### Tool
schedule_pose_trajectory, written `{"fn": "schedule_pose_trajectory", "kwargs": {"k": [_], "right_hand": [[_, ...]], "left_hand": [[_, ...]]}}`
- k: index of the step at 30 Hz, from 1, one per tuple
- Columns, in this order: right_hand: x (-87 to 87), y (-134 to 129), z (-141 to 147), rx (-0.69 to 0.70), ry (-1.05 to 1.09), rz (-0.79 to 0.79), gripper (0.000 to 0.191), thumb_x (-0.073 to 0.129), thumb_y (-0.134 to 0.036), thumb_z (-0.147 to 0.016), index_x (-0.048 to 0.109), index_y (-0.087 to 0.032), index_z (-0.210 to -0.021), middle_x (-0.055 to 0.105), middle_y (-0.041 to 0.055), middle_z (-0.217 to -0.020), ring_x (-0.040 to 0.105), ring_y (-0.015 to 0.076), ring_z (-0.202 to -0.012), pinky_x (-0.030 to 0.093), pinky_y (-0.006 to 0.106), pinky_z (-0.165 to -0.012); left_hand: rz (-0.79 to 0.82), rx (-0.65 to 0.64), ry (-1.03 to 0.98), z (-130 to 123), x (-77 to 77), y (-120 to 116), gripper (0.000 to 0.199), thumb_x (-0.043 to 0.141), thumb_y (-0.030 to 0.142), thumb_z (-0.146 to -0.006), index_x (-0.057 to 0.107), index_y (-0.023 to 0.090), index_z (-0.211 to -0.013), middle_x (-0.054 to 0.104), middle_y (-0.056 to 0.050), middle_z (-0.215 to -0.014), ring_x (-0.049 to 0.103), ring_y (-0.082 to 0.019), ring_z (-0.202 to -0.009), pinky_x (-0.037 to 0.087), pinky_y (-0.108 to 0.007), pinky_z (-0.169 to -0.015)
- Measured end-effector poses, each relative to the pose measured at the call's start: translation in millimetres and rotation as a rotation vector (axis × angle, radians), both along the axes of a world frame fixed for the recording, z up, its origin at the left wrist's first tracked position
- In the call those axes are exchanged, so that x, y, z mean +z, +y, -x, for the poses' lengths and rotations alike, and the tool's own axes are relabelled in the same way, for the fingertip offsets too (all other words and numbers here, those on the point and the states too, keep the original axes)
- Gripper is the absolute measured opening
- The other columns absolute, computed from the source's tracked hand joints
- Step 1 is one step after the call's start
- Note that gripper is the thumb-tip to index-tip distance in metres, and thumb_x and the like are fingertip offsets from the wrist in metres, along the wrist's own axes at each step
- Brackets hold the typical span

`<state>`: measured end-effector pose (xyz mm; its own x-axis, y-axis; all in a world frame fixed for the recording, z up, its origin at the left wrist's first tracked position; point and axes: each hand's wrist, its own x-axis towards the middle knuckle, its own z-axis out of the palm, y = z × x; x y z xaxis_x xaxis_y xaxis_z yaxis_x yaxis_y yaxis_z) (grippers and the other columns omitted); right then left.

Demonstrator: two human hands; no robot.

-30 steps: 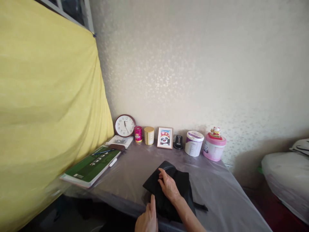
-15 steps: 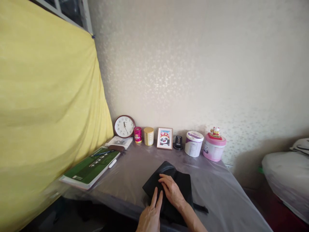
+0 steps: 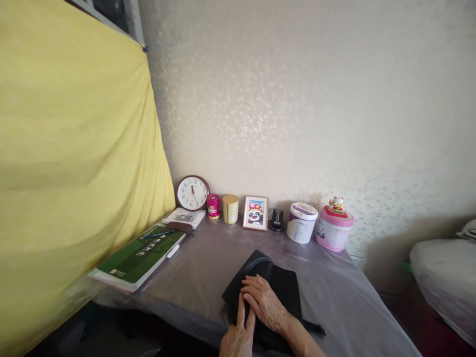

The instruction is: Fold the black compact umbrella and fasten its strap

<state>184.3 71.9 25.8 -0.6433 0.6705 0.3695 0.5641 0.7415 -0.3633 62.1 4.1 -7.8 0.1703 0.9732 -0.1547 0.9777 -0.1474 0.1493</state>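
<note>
Black folded fabric (image 3: 288, 292), with a strap sticking out at its right, lies on the table near the front edge. My left hand (image 3: 240, 327) rests on its lower part, fingers stretched out and pointing away from me. Flat across the middle of the fabric lies my right hand (image 3: 266, 303), its fingers extended to the left and touching the fingertips of my left hand. Neither hand shows anything gripped in it. The lower part of the fabric is hidden under both hands.
Along the wall stand a clock (image 3: 193, 193), a pink tin (image 3: 213, 207), a yellow tin (image 3: 230, 209), a framed panda picture (image 3: 255, 213), a white tub (image 3: 302, 224) and a pink-lidded tub (image 3: 334, 229). A green book (image 3: 139, 258) lies at the left.
My right hand has moved slightly down on the fabric and now meets my left fingertips, whose fingers are closer together. The view has shifted slightly.
</note>
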Motion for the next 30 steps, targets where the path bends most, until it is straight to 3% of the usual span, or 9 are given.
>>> {"fn": "schedule_pose_trajectory", "kwargs": {"k": [7, 13, 20, 25, 27, 30], "right_hand": [[-10.9, 43, -4, -0.013, -0.068, -0.029, 0.032, 0.031, -0.030, -0.092, 0.060, -0.024, -0.104, 0.060, 0.0021, -0.115, 0.041, 0.0156, -0.119, 0.020, 0.040, -0.106], [-10.4, 80, -9, -0.075, -0.132, -0.060, 0.037, 0.028, -0.032, -0.093, 0.064, -0.021, -0.097, 0.064, 0.0044, -0.106, 0.046, 0.0182, -0.114, 0.021, 0.040, -0.103], [-10.7, 117, -17, -0.364, -0.153, 0.119, 0.042, 0.028, -0.035, -0.091, 0.066, -0.019, -0.083, 0.069, 0.0077, -0.087, 0.061, 0.0166, -0.088, 0.040, 0.025, -0.081], [-3.4, 114, -45, -0.600, -0.052, 0.066, 0.039, 0.027, -0.031, -0.091, 0.063, -0.018, -0.095, 0.067, 0.0097, -0.098, 0.060, 0.0194, -0.094, 0.041, 0.029, -0.084], [-0.3, 102, -64, -0.680, -0.012, 0.027, 0.039, 0.026, -0.028, -0.090, 0.060, -0.016, -0.103, 0.063, 0.0114, -0.107, 0.057, 0.0204, -0.101, 0.038, 0.031, -0.089], [-2.9, 71, -90, -0.755, 0.055, 0.007, 0.038, 0.027, -0.029, -0.088, 0.060, -0.016, -0.102, 0.064, 0.0114, -0.104, 0.057, 0.0226, -0.101, 0.039, 0.034, -0.089]], "left_hand": [[-0.039, 0.149, 0.099, -15, -11.1, 4, 0.080, 0.032, -0.005, -0.070, 0.005, 0.041, -0.130, 0.016, -0.006, -0.143, 0.064, -0.021, -0.077, 0.053, -0.029, -0.060], [-0.042, 0.196, 0.116, -20, -14.2, 4, 0.078, 0.033, -0.003, -0.072, 0.007, 0.044, -0.129, 0.021, -0.007, -0.143, 0.065, -0.020, -0.073, 0.053, -0.028, -0.058], [0.077, 0.192, 0.096, -18, -2.4, 5, 0.081, 0.031, -0.005, -0.070, 0.004, 0.043, -0.130, 0.022, -0.012, -0.142, 0.065, -0.021, -0.079, 0.052, -0.031, -0.066], [0.162, 0.173, -0.008, -12, 17.4, 1, 0.089, 0.032, -0.009, -0.064, -0.001, 0.036, -0.133, 0.021, -0.018, -0.142, 0.063, -0.023, -0.086, 0.049, -0.032, -0.071], [0.161, 0.163, -0.057, -9, 25.7, -2, 0.092, 0.033, -0.010, -0.062, -0.005, 0.033, -0.134, 0.021, -0.020, -0.142, 0.063, -0.022, -0.087, 0.048, -0.031, -0.072], [0.139, 0.148, -0.122, -5, 34.7, -7, 0.091, 0.034, -0.008, -0.064, -0.009, 0.029, -0.134, 0.019, -0.023, -0.141, 0.062, -0.022, -0.090, 0.047, -0.028, -0.073]]}}
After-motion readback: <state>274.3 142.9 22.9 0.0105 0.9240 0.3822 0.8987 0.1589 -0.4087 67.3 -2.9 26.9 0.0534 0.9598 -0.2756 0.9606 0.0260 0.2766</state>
